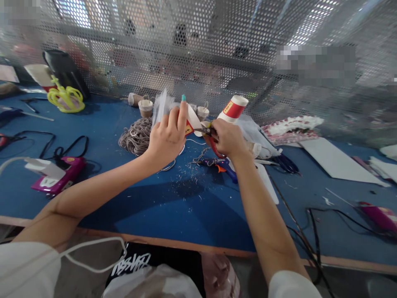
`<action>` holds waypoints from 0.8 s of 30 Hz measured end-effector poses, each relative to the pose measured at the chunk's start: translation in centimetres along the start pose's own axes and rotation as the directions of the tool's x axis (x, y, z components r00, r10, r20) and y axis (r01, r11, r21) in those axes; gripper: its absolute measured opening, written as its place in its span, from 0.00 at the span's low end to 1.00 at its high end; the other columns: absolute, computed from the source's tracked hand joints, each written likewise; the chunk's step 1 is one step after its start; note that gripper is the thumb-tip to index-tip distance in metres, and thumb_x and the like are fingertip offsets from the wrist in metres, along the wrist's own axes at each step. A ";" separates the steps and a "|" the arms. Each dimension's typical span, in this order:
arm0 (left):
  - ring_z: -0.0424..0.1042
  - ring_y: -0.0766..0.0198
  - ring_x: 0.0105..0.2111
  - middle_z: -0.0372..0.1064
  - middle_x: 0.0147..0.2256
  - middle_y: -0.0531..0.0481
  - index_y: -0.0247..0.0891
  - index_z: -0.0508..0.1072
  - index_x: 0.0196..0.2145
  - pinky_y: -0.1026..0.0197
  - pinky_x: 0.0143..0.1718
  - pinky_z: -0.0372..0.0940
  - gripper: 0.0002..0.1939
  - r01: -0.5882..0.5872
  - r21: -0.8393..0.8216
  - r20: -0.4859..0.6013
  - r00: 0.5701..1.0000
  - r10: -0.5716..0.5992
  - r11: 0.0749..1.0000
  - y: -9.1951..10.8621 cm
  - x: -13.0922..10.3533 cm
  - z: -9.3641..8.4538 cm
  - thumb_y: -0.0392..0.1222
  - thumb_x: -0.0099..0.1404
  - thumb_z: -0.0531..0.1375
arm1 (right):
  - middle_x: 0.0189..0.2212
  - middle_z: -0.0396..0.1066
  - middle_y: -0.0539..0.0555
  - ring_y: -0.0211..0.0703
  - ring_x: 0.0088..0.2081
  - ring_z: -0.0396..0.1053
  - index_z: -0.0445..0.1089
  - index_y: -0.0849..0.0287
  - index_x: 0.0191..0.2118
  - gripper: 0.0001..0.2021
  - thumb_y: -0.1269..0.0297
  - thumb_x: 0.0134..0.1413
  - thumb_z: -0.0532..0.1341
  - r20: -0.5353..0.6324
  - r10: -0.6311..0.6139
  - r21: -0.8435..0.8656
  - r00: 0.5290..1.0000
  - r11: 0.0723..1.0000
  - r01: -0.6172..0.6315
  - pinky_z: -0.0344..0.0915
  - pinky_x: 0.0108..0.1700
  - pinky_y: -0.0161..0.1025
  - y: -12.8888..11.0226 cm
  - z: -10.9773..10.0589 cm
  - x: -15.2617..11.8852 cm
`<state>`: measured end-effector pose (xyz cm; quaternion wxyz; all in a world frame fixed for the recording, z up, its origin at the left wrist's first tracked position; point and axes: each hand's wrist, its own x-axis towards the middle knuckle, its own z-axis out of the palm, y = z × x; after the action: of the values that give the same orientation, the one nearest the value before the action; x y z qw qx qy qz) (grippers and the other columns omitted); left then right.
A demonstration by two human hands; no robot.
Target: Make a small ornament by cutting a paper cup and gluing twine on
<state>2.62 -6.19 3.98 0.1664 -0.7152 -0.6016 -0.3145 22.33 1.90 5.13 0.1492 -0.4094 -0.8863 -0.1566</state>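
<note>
My left hand (167, 134) is closed on a white and red paper cup (194, 119), its index finger pointing up with a teal tip. From the right, my right hand (230, 137) grips scissors (204, 130), whose dark blades reach the cup's edge. Part of the red handle shows below the fingers. Behind that hand stands another red and white paper cup (235, 108). A bundle of grey cord (135, 137) lies left of my left hand. Under my right forearm is a glue gun (229, 169) with a blue body and orange trigger.
A perforated metal screen (201, 49) rises along the table's back. At left are a yellow crown-shaped piece (66, 99), a black jug (66, 70) and a magenta power strip (70, 176) with cables. White boards (338, 159) lie at right. Small scraps dot the blue tabletop (186, 211).
</note>
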 end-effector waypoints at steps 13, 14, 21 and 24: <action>0.73 0.51 0.44 0.71 0.51 0.34 0.32 0.58 0.65 0.52 0.42 0.70 0.28 0.058 0.168 0.090 0.993 -0.074 0.984 0.8 -0.2 -0.9 0.29 0.68 0.48 | 0.41 0.74 0.66 0.51 0.37 0.69 0.66 0.63 0.44 0.13 0.60 0.61 0.52 0.151 -0.007 0.008 0.988 1.000 0.006 0.54 0.33 0.41 -0.8 2.1 0.2; 0.73 0.51 0.45 0.70 0.52 0.33 0.32 0.57 0.65 0.52 0.42 0.70 0.28 0.055 0.173 0.098 0.992 -0.073 0.983 0.8 -0.2 -1.0 0.29 0.69 0.47 | 0.40 0.74 0.65 0.50 0.37 0.69 0.66 0.63 0.44 0.13 0.60 0.61 0.53 0.162 -0.006 0.011 0.987 1.000 0.005 0.54 0.33 0.41 -0.7 2.2 0.3; 0.69 0.43 0.54 0.64 0.59 0.34 0.39 0.58 0.66 0.43 0.50 0.66 0.28 0.056 0.086 0.081 0.995 -0.063 0.995 0.8 -0.3 -0.9 0.33 0.69 0.50 | 0.37 0.72 0.63 0.48 0.34 0.68 0.66 0.62 0.43 0.14 0.58 0.60 0.52 0.158 -0.027 0.040 0.987 0.999 0.021 0.53 0.32 0.41 -0.7 2.2 0.3; 0.65 0.39 0.58 0.63 0.60 0.33 0.40 0.59 0.65 0.37 0.53 0.63 0.27 0.057 -0.006 0.031 0.998 -0.056 0.998 0.6 -0.6 -0.2 0.35 0.69 0.51 | 0.36 0.72 0.63 0.47 0.33 0.67 0.66 0.63 0.44 0.14 0.59 0.60 0.52 0.164 -0.035 0.006 0.986 0.999 0.035 0.52 0.31 0.41 -0.9 2.0 0.2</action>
<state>3.15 -6.87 3.81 0.1458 -0.7032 -0.6230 -0.3100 21.24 2.32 3.26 0.0736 -0.4051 -0.9029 -0.1233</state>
